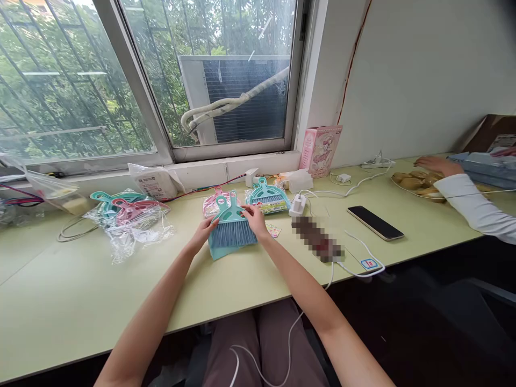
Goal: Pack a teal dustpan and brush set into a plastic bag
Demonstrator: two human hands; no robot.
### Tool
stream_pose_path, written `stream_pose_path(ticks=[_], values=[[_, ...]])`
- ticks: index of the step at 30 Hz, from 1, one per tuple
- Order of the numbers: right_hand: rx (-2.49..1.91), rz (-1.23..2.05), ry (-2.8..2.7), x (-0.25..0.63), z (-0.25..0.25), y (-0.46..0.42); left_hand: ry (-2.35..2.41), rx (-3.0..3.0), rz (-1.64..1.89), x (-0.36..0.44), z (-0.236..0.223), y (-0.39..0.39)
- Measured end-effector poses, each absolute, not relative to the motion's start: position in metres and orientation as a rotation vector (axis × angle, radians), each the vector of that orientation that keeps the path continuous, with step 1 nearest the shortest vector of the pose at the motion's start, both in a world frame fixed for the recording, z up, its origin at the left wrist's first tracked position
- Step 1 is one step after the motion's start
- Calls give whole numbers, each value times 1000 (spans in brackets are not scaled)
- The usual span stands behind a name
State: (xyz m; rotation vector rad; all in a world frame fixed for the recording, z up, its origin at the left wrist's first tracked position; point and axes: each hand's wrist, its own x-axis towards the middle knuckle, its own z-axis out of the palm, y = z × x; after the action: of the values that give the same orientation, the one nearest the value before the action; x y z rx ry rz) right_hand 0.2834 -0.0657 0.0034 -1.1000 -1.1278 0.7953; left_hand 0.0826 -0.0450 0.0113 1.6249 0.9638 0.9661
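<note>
A small teal hand brush [234, 235] with grey-blue bristles lies over a matching teal dustpan [220, 252] just above the table in front of me. My left hand [202, 234] grips the left side of the set, its fingers closed at the dustpan's edge. On the other side, my right hand [257, 221] pinches the upper right of the brush head. Their handles stick up side by side, away from me. Behind them lie a pink set [209, 206] and a packaged teal set [269, 196] with a printed label.
Pink and teal sets in clear wrap [135, 215] lie left. To the right are a white charger [298, 205], cables, a blurred-out object [318, 239] and a phone [374, 222]. A pink box [320, 151] stands behind. A co-worker's hand [437, 165] reaches over a food plate [427, 198].
</note>
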Motion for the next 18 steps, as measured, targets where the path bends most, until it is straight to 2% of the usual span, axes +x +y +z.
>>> stream_pose_path(ticks=[4, 8, 12, 14, 18], values=[[-1128, 509, -1389, 286, 8, -70, 955, 1663, 994, 89, 12, -51], [-1062, 418, -1437, 287, 16, -74, 947, 1604, 1057, 88, 14, -50], [-1231, 285, -1434, 296, 19, -74, 965, 1570, 1109, 88, 10, -46], [-1310, 354, -1481, 300, 16, -71, 965, 1574, 1146, 88, 8, -45], [-1349, 718, -1570, 304, 7, -63, 962, 1609, 1174, 90, 8, -46]])
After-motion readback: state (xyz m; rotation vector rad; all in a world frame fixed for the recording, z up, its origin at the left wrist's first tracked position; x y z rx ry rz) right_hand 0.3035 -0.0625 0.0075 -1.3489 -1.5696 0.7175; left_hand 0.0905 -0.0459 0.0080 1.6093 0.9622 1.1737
